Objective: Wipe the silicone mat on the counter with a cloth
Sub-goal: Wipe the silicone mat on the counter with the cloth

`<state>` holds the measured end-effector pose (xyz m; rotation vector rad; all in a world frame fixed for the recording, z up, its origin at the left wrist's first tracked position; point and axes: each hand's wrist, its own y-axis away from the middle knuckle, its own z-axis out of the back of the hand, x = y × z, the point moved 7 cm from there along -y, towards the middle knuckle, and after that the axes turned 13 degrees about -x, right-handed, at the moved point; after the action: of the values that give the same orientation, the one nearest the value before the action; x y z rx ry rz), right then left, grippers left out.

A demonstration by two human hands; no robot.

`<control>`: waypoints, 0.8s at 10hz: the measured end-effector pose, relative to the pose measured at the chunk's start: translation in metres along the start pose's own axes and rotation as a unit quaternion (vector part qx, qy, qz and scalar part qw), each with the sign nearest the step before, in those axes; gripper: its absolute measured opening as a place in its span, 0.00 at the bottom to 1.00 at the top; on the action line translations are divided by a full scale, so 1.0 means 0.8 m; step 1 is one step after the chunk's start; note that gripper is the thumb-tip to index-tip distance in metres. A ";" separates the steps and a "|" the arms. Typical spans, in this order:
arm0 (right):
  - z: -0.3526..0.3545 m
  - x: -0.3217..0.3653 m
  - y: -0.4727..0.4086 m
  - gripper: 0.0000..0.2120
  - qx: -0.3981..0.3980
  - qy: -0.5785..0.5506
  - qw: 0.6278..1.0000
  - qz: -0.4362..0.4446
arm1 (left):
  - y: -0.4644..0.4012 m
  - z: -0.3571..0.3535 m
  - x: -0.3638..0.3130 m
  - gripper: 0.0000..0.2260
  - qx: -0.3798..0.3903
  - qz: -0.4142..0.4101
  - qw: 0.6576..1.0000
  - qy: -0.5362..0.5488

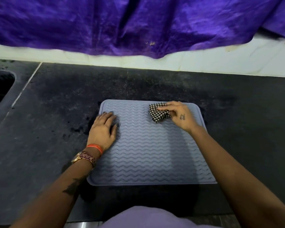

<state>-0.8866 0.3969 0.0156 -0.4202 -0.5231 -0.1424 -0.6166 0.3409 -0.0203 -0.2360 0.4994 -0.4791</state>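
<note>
My left hand (pixel 104 129) lies flat and open on the left edge of the mat (pixel 148 145), which sits near the worktop's front edge. My right hand (pixel 179 115) pinches the bunched cloth (pixel 157 113) by the mat's far right corner. If I push hard, the mat could slide.

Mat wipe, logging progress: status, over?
Left hand flat, pinning mat's left edge. Right hand grips checkered cloth at far right corner. Nothing blocking the mat.
</note>
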 end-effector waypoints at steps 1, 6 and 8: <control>-0.025 -0.004 0.007 0.28 0.002 0.093 0.995 -0.020 | 0.000 -0.001 0.000 0.22 0.000 0.001 1.000 -0.002; -0.021 -0.058 0.003 0.35 0.046 0.157 0.986 -0.027 | 0.001 -0.001 0.003 0.22 -0.014 0.002 1.000 0.000; 0.012 -0.070 -0.036 0.28 0.074 0.055 0.994 -0.059 | 0.002 0.001 0.001 0.22 -0.011 0.005 1.000 -0.003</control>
<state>-0.9463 0.3765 0.0048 -0.2343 -0.4467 -0.2383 -0.6151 0.3416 -0.0206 -0.2551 0.5006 -0.4629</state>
